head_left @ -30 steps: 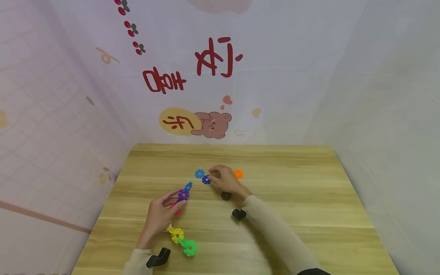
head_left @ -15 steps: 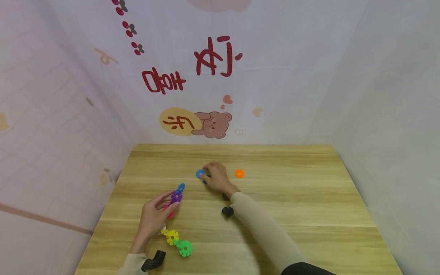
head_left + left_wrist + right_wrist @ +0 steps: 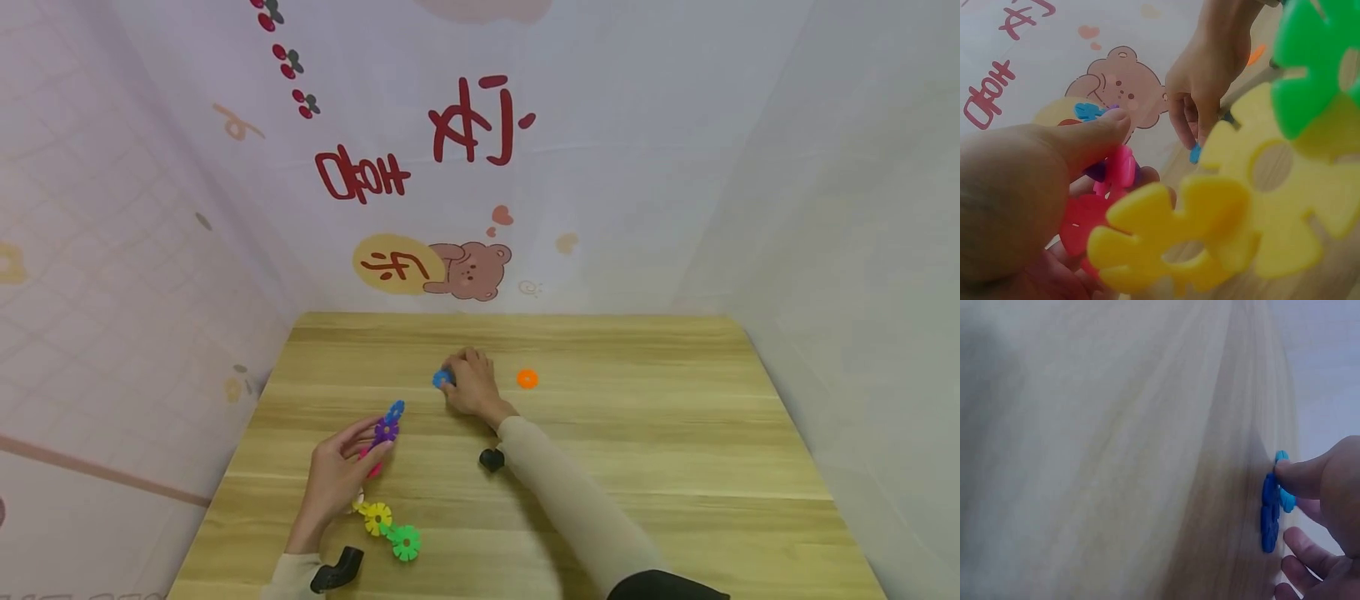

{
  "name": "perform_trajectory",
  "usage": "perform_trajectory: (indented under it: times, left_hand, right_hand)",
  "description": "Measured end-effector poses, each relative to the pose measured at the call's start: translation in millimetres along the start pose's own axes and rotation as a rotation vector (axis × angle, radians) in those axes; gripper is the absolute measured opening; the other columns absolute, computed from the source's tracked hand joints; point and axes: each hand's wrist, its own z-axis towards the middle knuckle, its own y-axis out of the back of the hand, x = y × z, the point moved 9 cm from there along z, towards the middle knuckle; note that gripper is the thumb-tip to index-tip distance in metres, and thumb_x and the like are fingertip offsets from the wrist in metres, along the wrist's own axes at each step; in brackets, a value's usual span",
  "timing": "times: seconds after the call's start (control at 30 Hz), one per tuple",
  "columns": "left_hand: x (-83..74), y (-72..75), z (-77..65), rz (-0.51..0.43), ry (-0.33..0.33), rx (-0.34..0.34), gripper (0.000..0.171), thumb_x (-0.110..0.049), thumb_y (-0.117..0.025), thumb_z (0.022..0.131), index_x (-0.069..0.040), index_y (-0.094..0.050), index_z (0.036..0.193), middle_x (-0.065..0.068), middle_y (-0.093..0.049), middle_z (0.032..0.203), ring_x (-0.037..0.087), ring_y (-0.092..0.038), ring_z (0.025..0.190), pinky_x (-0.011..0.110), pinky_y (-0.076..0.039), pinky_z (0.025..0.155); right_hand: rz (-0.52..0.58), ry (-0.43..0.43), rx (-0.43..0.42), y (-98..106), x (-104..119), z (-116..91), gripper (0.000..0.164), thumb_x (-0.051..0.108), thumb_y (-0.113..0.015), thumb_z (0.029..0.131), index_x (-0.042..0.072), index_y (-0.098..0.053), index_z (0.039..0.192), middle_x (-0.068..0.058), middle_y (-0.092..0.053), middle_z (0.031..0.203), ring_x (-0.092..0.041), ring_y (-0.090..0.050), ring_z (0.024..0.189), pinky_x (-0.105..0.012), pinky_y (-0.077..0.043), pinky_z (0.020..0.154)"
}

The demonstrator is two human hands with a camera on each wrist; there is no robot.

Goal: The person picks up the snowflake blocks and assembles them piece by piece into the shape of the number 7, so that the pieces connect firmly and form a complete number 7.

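Note:
My left hand (image 3: 330,479) holds a chain of slotted flower-shaped plastic discs, thumb and fingers around its pink disc (image 3: 1121,170) and purple disc (image 3: 386,430). A blue disc (image 3: 395,411) tops the chain. Below the hand hang a yellow disc (image 3: 378,518) and a green disc (image 3: 406,543). Farther back, my right hand (image 3: 472,385) reaches down to the tabletop and pinches a loose light blue disc (image 3: 1286,499) between thumb and finger. Right beside it a dark blue disc (image 3: 1269,515) lies on the wood, hidden behind the right hand in the head view.
An orange disc (image 3: 527,379) lies on the wooden table (image 3: 637,433) to the right of the right hand. Black curved pieces (image 3: 491,460) sit at both wrists. A printed white cloth (image 3: 622,167) stands behind the table and along its sides.
My right hand has moved left from beside the dark blue disc to the light blue one, covering the dark blue. The left hand and its chain have shifted slightly left.

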Motion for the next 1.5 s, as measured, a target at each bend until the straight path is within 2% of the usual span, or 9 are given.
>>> perform_trajectory:
  times: [0.23, 0.37, 0.57, 0.7, 0.93, 1.0, 1.17, 1.37, 1.5]
  left_hand:
    - [-7.8, -9.6, 3.2, -0.026, -0.007, 0.009, 0.049, -0.015, -0.090, 0.099, -0.009, -0.075, 0.145, 0.017, -0.083, 0.131, 0.016, -0.083, 0.114, 0.014, -0.064, 0.094]
    - [-14.0, -17.0, 5.7, -0.029, -0.024, 0.020, 0.048, -0.015, -0.090, 0.099, -0.008, -0.076, 0.144, 0.017, -0.083, 0.130, 0.013, -0.083, 0.114, 0.013, -0.063, 0.096]
    - [-22.5, -29.5, 8.2, -0.034, -0.059, 0.039, 0.050, -0.013, -0.089, 0.099, -0.007, -0.074, 0.146, 0.017, -0.084, 0.129, 0.020, -0.084, 0.115, 0.014, -0.064, 0.097]
    - [-28.4, -39.1, 10.6, -0.058, -0.073, 0.063, 0.056, -0.014, -0.088, 0.099, -0.008, -0.070, 0.151, 0.018, -0.084, 0.129, 0.030, -0.083, 0.118, 0.016, -0.064, 0.100]
    - [-39.2, -59.0, 15.8, -0.073, -0.085, 0.117, 0.052, -0.016, -0.088, 0.100, -0.014, -0.073, 0.150, 0.015, -0.084, 0.130, 0.029, -0.083, 0.119, 0.019, -0.064, 0.102]
    - [-43.3, -64.6, 17.4, -0.071, -0.095, 0.129, 0.051, -0.016, -0.089, 0.100, -0.014, -0.074, 0.148, 0.014, -0.084, 0.130, 0.027, -0.083, 0.119, 0.020, -0.064, 0.102]
    - [-51.9, -78.2, 20.8, -0.076, -0.127, 0.165, 0.050, -0.015, -0.089, 0.099, -0.009, -0.074, 0.147, 0.012, -0.084, 0.130, 0.027, -0.083, 0.118, 0.022, -0.066, 0.101]
    - [-60.1, -93.6, 23.5, -0.074, -0.145, 0.213, 0.049, -0.016, -0.089, 0.099, -0.013, -0.075, 0.146, 0.012, -0.085, 0.130, 0.024, -0.083, 0.116, 0.024, -0.067, 0.100]
    - [-65.6, -102.2, 25.3, -0.091, -0.141, 0.247, 0.049, -0.014, -0.089, 0.099, -0.012, -0.076, 0.145, 0.015, -0.085, 0.126, 0.028, -0.085, 0.113, 0.026, -0.069, 0.095]
  right_hand:
    - [0.082, 0.034, -0.020, 3, -5, -3, 0.021, 0.016, -0.079, 0.107, 0.012, -0.072, 0.126, -0.008, -0.081, 0.124, -0.035, -0.065, 0.130, -0.057, -0.039, 0.128]
    - [0.198, 0.046, -0.049, 9, -7, -9, 0.015, 0.013, -0.078, 0.107, 0.013, -0.074, 0.122, -0.006, -0.082, 0.115, -0.027, -0.070, 0.115, -0.052, -0.044, 0.124]
    - [0.413, 0.021, -0.085, 27, -11, -24, 0.015, 0.011, -0.079, 0.107, 0.014, -0.076, 0.121, -0.005, -0.077, 0.108, -0.015, -0.071, 0.096, -0.029, -0.065, 0.088]
    - [0.512, 0.017, -0.095, 45, -14, -37, 0.015, 0.014, -0.080, 0.107, 0.015, -0.077, 0.121, -0.003, -0.077, 0.106, -0.014, -0.070, 0.094, -0.024, -0.063, 0.086]
    - [0.681, 0.052, -0.074, 78, -13, -58, 0.021, 0.013, -0.080, 0.106, 0.008, -0.078, 0.127, -0.013, -0.079, 0.107, -0.037, -0.078, 0.089, -0.046, -0.071, 0.081]
    - [0.718, 0.058, -0.075, 88, -13, -65, 0.023, 0.011, -0.080, 0.106, 0.006, -0.077, 0.129, -0.017, -0.078, 0.106, -0.036, -0.079, 0.084, -0.051, -0.071, 0.078]
    - [0.763, 0.054, -0.085, 104, -20, -79, 0.024, 0.011, -0.080, 0.106, 0.005, -0.077, 0.129, -0.021, -0.079, 0.104, -0.016, -0.077, 0.077, -0.052, -0.071, 0.079]
    - [0.792, 0.042, -0.100, 115, -27, -95, 0.023, 0.008, -0.080, 0.105, 0.002, -0.077, 0.128, -0.023, -0.080, 0.103, -0.037, -0.079, 0.082, -0.051, -0.071, 0.078]
    - [0.778, 0.026, -0.117, 118, -31, -103, 0.023, 0.009, -0.081, 0.105, 0.003, -0.078, 0.126, -0.024, -0.080, 0.103, -0.047, -0.078, 0.085, -0.036, -0.070, 0.074]
